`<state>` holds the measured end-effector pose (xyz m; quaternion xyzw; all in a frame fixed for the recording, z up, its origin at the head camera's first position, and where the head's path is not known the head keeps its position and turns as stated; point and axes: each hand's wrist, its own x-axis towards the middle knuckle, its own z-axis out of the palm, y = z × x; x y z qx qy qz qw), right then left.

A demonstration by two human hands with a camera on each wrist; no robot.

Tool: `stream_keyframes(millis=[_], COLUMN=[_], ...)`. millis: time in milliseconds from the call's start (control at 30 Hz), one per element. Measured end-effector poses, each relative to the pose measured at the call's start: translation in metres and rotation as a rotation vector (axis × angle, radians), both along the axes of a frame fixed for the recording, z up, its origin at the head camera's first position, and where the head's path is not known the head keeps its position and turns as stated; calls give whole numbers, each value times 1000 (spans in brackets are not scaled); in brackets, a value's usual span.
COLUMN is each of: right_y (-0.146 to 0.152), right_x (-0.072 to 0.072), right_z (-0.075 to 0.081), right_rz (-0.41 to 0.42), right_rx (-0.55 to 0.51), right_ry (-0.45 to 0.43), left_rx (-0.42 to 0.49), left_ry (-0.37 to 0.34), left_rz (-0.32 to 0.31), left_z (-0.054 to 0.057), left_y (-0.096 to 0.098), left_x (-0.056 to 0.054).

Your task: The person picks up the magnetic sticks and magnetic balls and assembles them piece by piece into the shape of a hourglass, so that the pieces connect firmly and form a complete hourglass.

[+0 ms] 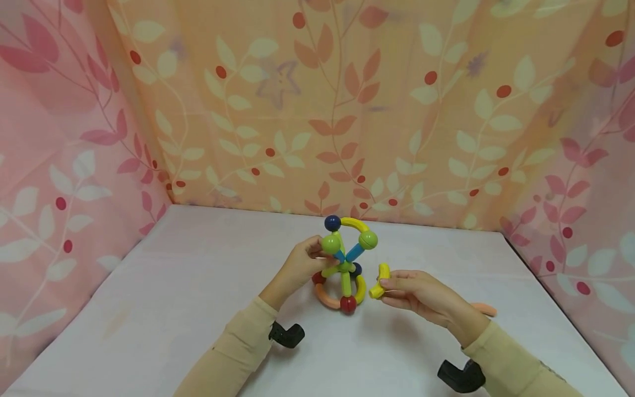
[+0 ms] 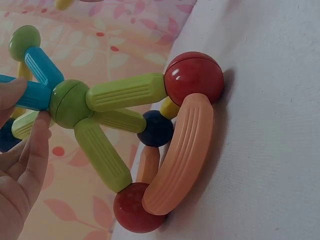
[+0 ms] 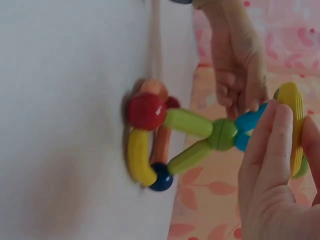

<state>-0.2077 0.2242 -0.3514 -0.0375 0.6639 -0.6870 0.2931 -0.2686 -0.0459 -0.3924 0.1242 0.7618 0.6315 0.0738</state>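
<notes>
A ball-and-stick toy structure stands on the table, with a central green ball (image 2: 70, 104) joining straight green and blue sticks. Its base ring has red balls (image 1: 348, 304), dark blue balls and curved orange (image 2: 182, 155) and yellow sticks (image 3: 139, 157). Up top, a curved yellow stick (image 1: 355, 223) spans a dark blue ball (image 1: 332, 223) and a green ball (image 1: 368, 240). My left hand (image 1: 305, 262) pinches a blue stick (image 2: 30, 95) beside the central ball. To the right of the structure, my right hand (image 1: 421, 292) holds a loose curved yellow stick (image 1: 384, 272) between thumb and fingers, apart from it.
A loose orange stick (image 1: 484, 309) lies on the white table (image 1: 198, 286) behind my right wrist, partly hidden by it. Black wrist mounts (image 1: 288, 335) sit under both forearms. Floral curtains (image 1: 278, 110) enclose the table at the back and both sides.
</notes>
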Motion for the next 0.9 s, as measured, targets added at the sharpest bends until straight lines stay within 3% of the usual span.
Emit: stream_keyframes(millis=[267,900], right_y=[-20,-44], right_x=[1,-1], right_z=[12,19], right_rz=[-48,-122], right_rx=[-45,-89], right_ry=[-15,-7], left_rx=[12,29], left_ry=[8,28], left_rz=[-5,-27], left_z=[0,-1], left_y=[-1,-1], left_x=[1,1])
